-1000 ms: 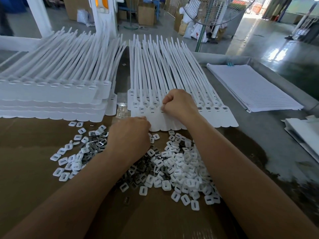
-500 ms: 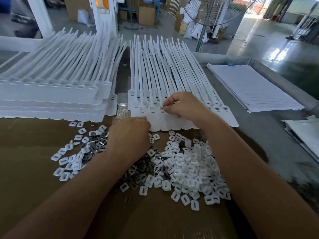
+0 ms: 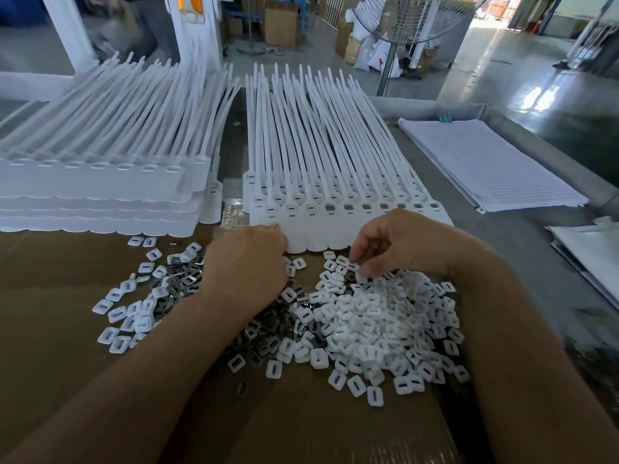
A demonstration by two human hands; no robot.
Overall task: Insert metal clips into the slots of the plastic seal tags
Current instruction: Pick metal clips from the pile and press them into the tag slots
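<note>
The right hand (image 3: pixel 402 242) has dropped from the slots onto a heap of white square plastic caps (image 3: pixel 385 326) too many to count, its fingertips (image 3: pixel 360 270) pinching one. The left hand (image 3: pixel 248 266), fingers curled under with their grip unseen, covers dark metal clips (image 3: pixel 268 333) at the edge of the nearer of two stacks of white plastic seal tags (image 3: pixel 335 195).

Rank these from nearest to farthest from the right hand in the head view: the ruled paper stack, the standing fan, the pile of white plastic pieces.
1. pile of white plastic pieces: under the right hand, which touches it.
2. ruled paper stack: on the table, ahead and right.
3. standing fan: far behind, beyond the table.
</note>
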